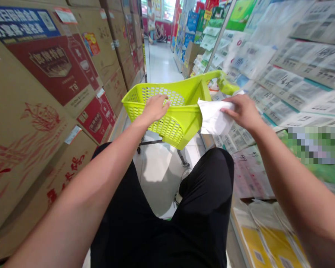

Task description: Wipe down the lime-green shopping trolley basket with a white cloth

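A lime-green shopping cart basket on a wheeled frame stands in front of my knees, tilted in view. My left hand rests on its near rim, fingers curled over the edge. Between thumb and fingers, my right hand pinches a white cloth or paper, which hangs beside the right end of the basket. The cart's green handle lies just beyond my right hand. The part of the basket interior that shows has nothing in it.
Stacked cardboard boxes form a wall on the left. Shelves of wrapped packs line the right side, with yellow-labelled packs low down. A tiled aisle runs ahead, where a person stands far off.
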`<action>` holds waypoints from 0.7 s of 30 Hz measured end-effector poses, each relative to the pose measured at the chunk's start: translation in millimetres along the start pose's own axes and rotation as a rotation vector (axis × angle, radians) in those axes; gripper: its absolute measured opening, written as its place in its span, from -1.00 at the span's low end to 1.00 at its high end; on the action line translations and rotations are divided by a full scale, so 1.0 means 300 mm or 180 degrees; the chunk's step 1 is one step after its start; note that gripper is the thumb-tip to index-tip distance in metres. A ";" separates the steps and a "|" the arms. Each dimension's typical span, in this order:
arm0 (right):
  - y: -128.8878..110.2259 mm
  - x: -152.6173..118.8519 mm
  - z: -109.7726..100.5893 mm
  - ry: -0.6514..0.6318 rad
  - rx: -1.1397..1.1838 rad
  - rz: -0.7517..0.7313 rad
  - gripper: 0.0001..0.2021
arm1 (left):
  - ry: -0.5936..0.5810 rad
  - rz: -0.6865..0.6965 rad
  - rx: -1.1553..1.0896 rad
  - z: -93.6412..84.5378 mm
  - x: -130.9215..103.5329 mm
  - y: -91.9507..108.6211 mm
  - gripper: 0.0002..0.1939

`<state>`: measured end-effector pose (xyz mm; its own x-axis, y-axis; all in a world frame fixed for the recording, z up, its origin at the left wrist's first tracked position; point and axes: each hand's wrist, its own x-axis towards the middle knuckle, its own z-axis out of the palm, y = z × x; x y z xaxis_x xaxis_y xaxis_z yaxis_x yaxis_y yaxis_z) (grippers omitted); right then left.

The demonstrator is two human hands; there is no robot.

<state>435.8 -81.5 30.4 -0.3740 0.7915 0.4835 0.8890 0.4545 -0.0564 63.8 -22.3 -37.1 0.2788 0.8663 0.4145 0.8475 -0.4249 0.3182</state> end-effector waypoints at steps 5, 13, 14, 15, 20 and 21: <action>-0.165 0.054 0.032 0.0046 -0.0019 -0.0053 -0.38 | 0.0057 0.0410 -0.0384 0.071 0.016 0.201 -0.55; -0.260 0.038 -0.037 -0.0475 0.0172 -0.0621 -0.35 | 0.0123 0.0484 -0.0419 0.032 -0.023 0.085 -0.66; -0.262 0.031 -0.047 -0.0492 0.0150 -0.0627 -0.36 | 0.0150 0.0500 -0.0464 0.032 -0.031 0.084 -0.67; -0.267 0.025 -0.055 -0.0504 0.0132 -0.0638 -0.37 | 0.0195 0.0511 -0.0497 0.033 -0.042 0.086 -0.68; -0.345 0.003 -0.056 -0.0320 -0.0019 -0.0655 -0.37 | 0.0503 0.0487 -0.0592 0.037 -0.117 0.091 -0.76; -0.371 0.001 -0.051 -0.0226 -0.0111 -0.0580 -0.36 | 0.0530 0.0473 -0.0605 0.033 -0.131 0.088 -0.77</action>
<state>340.8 -138.0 50.2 -0.5461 0.7247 0.4201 0.8130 0.5794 0.0573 79.7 -65.0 -53.4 0.3023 0.7424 0.5979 0.6986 -0.5992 0.3909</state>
